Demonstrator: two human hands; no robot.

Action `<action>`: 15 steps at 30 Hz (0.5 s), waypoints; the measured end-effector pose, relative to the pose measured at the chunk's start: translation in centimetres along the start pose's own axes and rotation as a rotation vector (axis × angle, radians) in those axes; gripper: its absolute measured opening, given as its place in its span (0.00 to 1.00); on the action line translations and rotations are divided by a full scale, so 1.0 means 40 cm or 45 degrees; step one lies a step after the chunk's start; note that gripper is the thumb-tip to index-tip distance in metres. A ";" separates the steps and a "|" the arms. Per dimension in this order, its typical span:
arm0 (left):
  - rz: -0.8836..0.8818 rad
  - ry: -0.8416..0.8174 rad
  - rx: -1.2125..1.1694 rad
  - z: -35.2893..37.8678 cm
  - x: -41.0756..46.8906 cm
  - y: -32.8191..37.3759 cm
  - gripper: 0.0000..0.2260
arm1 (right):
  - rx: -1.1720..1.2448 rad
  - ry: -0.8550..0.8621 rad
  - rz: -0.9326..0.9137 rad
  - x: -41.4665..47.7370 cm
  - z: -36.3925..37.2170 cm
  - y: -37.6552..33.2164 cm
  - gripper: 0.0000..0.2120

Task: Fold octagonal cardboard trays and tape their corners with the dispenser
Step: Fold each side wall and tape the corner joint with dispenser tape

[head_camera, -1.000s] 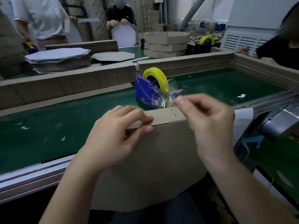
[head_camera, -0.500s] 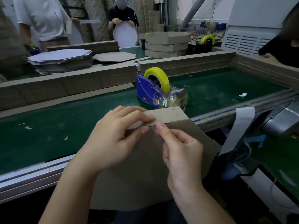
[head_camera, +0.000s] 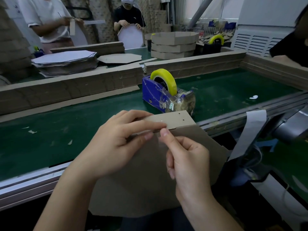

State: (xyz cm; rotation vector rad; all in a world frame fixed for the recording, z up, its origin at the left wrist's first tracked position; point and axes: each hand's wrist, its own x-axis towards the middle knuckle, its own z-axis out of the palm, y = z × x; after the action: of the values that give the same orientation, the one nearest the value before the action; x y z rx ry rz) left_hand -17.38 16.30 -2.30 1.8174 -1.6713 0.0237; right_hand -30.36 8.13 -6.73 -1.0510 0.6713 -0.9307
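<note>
Worktop [head_camera: 66, 130]: the green belt fills the middle of the frame. Your tray hangs off its near edge instead of lying on it, so nothing backs the board when you press. Push too hard and the whole piece may swing down.
Tray [head_camera: 141, 189]: the brown octagonal board is at lower centre, tilted toward you, with its top edge near the dispenser. Most of its sides look unfolded, so I judge this an early corner. If the board twists in the air, the corner may set crooked.
Dispenser [head_camera: 155, 95]: it stands blue with its yellow roll on the belt at centre frame, just behind the tray's top edge. Lifting the tray could knock it.
Left hand [head_camera: 120, 147]: its grip is clamped on the tray, fingers over the flap and thumb under it. Ease off too soon and the fold will likely spring open.
Right hand [head_camera: 188, 160]: the thumb tip touches the corner seam and the fingers are curled, the grip closed on what looks like clear tape.
Flap [head_camera: 175, 120]: it is folded up at the tray's top edge, so its alignment depends on your left hand.
Tape strip [head_camera: 160, 141]: it shows only as a faint sheen. If it lands off the seam or creases, it could stick to your fingers or hold weakly.
</note>
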 end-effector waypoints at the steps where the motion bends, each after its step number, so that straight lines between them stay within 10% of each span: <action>1: -0.023 -0.003 -0.005 -0.002 -0.001 0.001 0.16 | -0.001 -0.039 0.022 -0.002 -0.004 -0.002 0.11; 15: -0.065 0.419 0.337 0.056 0.018 0.048 0.14 | -0.350 -0.297 0.025 0.007 -0.053 0.006 0.15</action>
State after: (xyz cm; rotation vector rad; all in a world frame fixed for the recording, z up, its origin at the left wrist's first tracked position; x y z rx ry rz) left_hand -19.89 14.67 -2.87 1.9229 -1.4398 0.5164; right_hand -31.92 7.02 -7.75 -1.3707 0.6241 -0.6964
